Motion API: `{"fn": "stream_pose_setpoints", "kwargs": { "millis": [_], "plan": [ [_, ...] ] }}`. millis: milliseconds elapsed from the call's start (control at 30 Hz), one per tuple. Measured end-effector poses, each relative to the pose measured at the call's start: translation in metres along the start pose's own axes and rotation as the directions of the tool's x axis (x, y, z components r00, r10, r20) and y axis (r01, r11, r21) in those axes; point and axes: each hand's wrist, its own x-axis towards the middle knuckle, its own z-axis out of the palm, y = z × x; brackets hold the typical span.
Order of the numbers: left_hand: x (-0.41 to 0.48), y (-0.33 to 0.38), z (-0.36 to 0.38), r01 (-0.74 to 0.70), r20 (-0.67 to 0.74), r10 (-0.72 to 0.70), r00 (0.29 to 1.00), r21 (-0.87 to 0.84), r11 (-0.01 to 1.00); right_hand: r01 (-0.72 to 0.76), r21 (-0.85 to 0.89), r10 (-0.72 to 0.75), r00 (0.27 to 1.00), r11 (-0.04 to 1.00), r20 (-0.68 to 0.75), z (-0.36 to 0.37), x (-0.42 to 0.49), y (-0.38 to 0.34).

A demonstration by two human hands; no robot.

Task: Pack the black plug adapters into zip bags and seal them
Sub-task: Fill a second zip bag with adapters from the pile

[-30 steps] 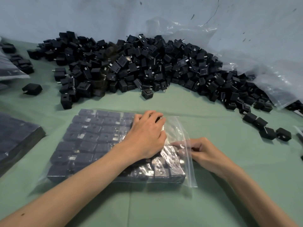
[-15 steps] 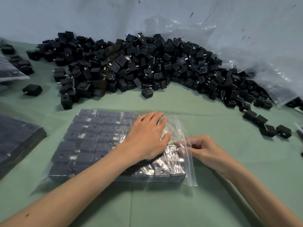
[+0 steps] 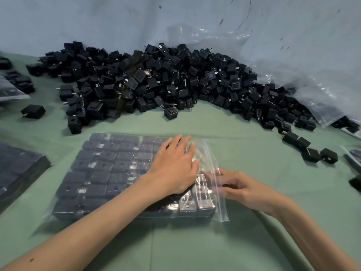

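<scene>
Head view: a big pile of loose black adapters runs across the far side of the table, from 10 to 2 o'clock against the wall. A crumpled clear sack at 2 o'clock overlaps the pile's right end. One stray adapter sits just in front of the pile at 12. Another stray is at 9, and a few strays are at 3. A dark stack of filled bags lies at 8 o'clock, cut by the frame edge.

The bag lies flat at center, packed with adapters in neat rows, mouth toward 3 o'clock. Nothing lies between the hands and the bag.

The left hand is palm down on the bag's right part, fingers straight and spread, pressing the adapters. Its forearm crosses the bag's near edge from 7 o'clock. The right hand comes in from 4 o'clock, fingers curled and pinching the bag's loose clear mouth flap; it is blurred.
</scene>
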Motion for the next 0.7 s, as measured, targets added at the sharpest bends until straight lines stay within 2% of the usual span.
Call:
{"fn": "stream_pose_setpoints", "kwargs": {
  "millis": [133, 267, 300, 367, 400, 433, 533, 633, 700],
  "plan": [
    [-0.001, 0.001, 0.000, 0.008, 0.021, -0.007, 1.000, -0.008, 1.000, -0.040, 0.032, 0.041, 0.999, 0.999, -0.032, 0.004, -0.003, -0.002],
    [-0.002, 0.000, 0.001, 0.002, 0.020, -0.002, 1.000, -0.005, 1.000, -0.154, 0.104, 0.175, 0.953, 0.983, -0.248, 0.002, 0.007, -0.010],
    [-0.002, -0.001, 0.002, -0.004, 0.019, 0.004, 1.000, -0.003, 1.000, -0.177, 0.048, 0.182, 0.913, 0.983, -0.366, -0.002, 0.016, -0.013],
    [-0.001, -0.002, 0.003, -0.011, 0.010, 0.011, 1.000, -0.007, 1.000, -0.214, -0.202, 0.037, 0.768, 0.956, -0.639, -0.017, 0.043, -0.020],
    [-0.001, -0.002, 0.003, -0.012, 0.003, 0.012, 1.000, -0.011, 1.000, -0.219, -0.267, -0.042, 0.696, 0.938, -0.717, -0.025, 0.058, -0.025],
    [-0.001, -0.003, 0.003, -0.014, -0.008, 0.013, 1.000, -0.012, 1.000, -0.205, -0.286, -0.083, 0.661, 0.936, -0.746, -0.033, 0.075, -0.031],
    [-0.001, -0.003, 0.002, -0.025, -0.056, 0.024, 0.998, -0.011, 1.000, -0.169, -0.298, -0.093, 0.712, 0.939, -0.696, -0.051, 0.133, -0.041],
    [-0.002, -0.004, 0.002, -0.048, -0.096, 0.047, 0.994, -0.001, 0.999, -0.205, -0.546, -0.151, 0.830, 0.812, -0.536, -0.050, 0.184, -0.049],
    [-0.001, -0.005, 0.003, -0.051, -0.108, 0.050, 0.993, -0.004, 0.999, -0.207, -0.670, -0.114, 0.908, 0.713, -0.402, -0.039, 0.206, -0.047]
  ]
}}
